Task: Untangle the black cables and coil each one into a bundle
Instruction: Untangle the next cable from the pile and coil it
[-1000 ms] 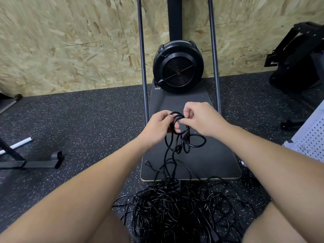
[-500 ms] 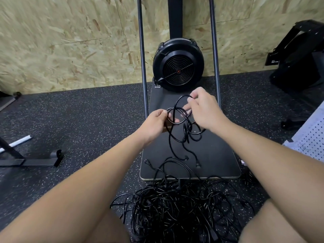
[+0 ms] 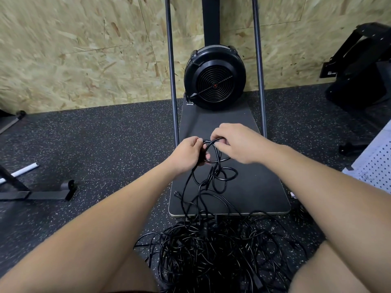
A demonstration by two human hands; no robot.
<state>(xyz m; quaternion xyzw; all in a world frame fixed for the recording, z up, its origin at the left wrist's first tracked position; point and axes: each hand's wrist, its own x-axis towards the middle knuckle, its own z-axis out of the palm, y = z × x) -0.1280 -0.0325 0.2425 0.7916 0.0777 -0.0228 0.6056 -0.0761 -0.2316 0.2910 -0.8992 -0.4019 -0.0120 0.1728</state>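
A small coil of black cable (image 3: 213, 152) is held above a dark board (image 3: 254, 187). My left hand (image 3: 187, 154) grips the coil's left side. My right hand (image 3: 234, 142) pinches a loop at the coil's top right. Loose loops of the same cable (image 3: 222, 178) hang below the hands and trail down over the board. A big tangled pile of black cables (image 3: 213, 256) lies on the floor between my knees, with a plug end (image 3: 177, 194) resting on the board's left side.
A black round fan unit (image 3: 214, 78) stands at the board's far end between two upright metal poles (image 3: 171, 70). A black metal stand foot (image 3: 42, 194) lies left, black equipment (image 3: 359, 68) far right, a white perforated panel (image 3: 376, 163) at right.
My right hand has dropped from its raised position back onto the coil, laying another loop on it. The hanging cable end now lies lower on the board.
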